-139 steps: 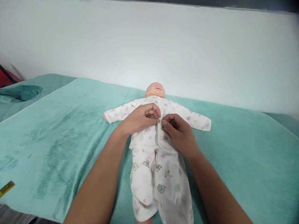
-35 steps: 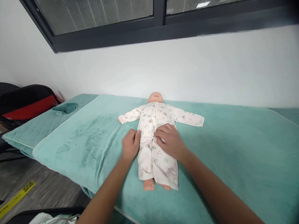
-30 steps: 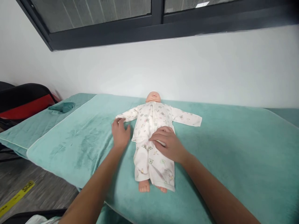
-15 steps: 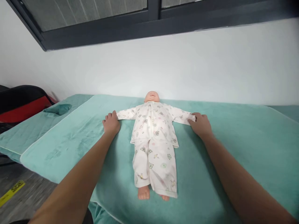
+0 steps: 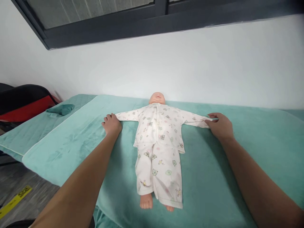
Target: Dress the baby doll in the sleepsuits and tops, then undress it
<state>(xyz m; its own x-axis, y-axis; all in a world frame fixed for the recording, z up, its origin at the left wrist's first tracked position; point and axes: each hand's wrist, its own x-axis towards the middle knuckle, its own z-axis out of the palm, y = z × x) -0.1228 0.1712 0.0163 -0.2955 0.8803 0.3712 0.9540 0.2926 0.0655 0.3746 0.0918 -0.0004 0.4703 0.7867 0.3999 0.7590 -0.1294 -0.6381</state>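
Note:
A baby doll [image 5: 157,98] lies on its back, head toward the wall, in a white printed pajama top [image 5: 159,126] and matching pajama pants [image 5: 163,171]. Its bare feet show below the pant hems. The top's front is closed, and both sleeves stretch out sideways. My left hand [image 5: 112,124] is closed at the end of the sleeve on the left, its fingertips partly hidden. At the other side, my right hand [image 5: 220,125] pinches the cuff of the right-hand sleeve [image 5: 196,120] between thumb and fingers. Neither of the doll's hands shows.
A teal padded cover [image 5: 249,152] lies under the doll. White wall [image 5: 190,69] rises behind it, below a dark window frame [image 5: 106,28]. At the left are a black and red object [image 5: 28,107] and yellow floor tape [image 5: 16,201].
My right hand has moved right with the cuff, so that sleeve is stretched longer and straighter. My left hand stays at the other sleeve's end. The view has shifted slightly.

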